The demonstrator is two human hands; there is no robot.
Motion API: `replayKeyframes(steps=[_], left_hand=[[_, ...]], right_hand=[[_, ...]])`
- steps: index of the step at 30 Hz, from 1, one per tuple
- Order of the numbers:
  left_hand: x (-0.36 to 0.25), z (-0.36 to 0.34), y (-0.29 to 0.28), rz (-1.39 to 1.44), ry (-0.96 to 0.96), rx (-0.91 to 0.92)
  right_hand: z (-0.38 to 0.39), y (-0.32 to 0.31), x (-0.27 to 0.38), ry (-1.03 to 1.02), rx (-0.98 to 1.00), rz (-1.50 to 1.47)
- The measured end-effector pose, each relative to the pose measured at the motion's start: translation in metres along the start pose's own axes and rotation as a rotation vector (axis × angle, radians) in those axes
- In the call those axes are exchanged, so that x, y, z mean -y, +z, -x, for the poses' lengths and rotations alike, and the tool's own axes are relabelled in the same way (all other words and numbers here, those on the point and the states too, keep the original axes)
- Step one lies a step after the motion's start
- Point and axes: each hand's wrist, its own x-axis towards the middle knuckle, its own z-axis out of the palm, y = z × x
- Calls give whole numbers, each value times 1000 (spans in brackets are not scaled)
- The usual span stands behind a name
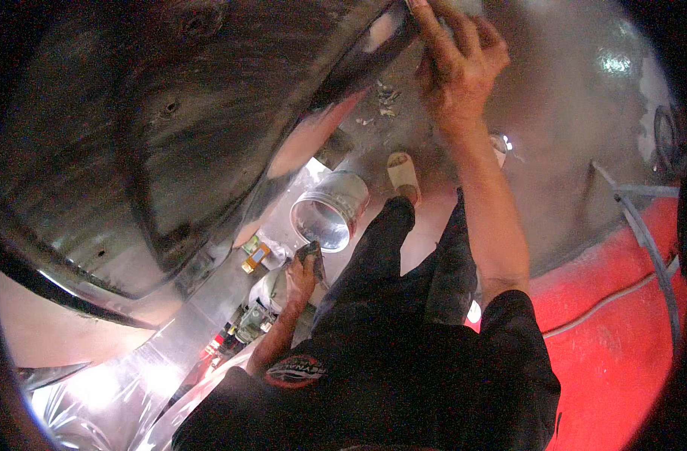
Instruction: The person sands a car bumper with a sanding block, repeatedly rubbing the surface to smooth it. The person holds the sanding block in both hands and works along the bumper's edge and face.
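A large curved vehicle panel [208,113], dark and dusty with scuffed patches, fills the upper left. My right hand [467,71] reaches up to the panel's far edge, its fingers stretched out and its forefinger close to or on the rim. The tips are cut off by the picture's top, so contact is hard to tell. Lower down, my left hand [300,278] is closed round a small dark block-like object [312,252], beside my left thigh and just below a pale bucket [360,197]. The bucket's open mouth faces me, with a bright shiny inside.
A yellow-and-white box [255,257] and assorted containers [253,323] crowd the left of my legs. My sandalled foot [403,174] stands on grey floor. At right lie a red surface [614,338], a grey metal frame [644,233] and a hose [599,304]. Debris [387,98] litters the floor.
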Motion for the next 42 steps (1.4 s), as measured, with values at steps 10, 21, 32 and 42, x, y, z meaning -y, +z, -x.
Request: replayKeyframes(steps=[10,21,32,42], left_hand=[[8,-9,-2,-131,133,-88],[-16,-9,-2,-21,19,10],[-9,-13,-4,-70,-37,14],[21,-16,1,-93,100,-45]], right_hand=[[61,24,33,80,-19,-300],[36,14,52,229,-64,-337],[10,13,12,237,-136,-336],[67,18,85,233,-19,-470]])
